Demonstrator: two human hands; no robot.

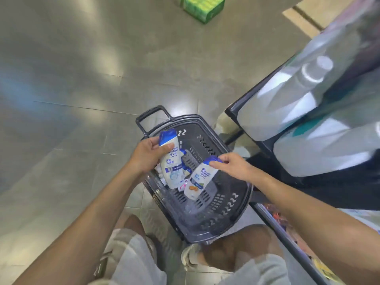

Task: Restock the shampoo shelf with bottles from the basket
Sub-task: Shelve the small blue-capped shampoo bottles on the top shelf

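Observation:
A dark plastic basket [232, 210] stands on the floor in front of my knees. My left hand [147, 156] grips a white shampoo bottle with a blue cap [171, 163] near its top, above the basket's left side. My right hand [232, 164] pinches the blue cap of a second white shampoo bottle [200, 179], which hangs tilted over the basket's middle. More small bottles [186, 168] lie in the basket's far left corner, partly hidden behind the held ones. The shelf [308, 124] with blurred pale bottles runs along the right.
The shelf's dark edge [255, 145] sits close to the basket's right side. A green carton [203, 7] lies on the tiled floor far ahead. Open grey floor spreads to the left. The basket's handle [151, 118] sticks out at its far end.

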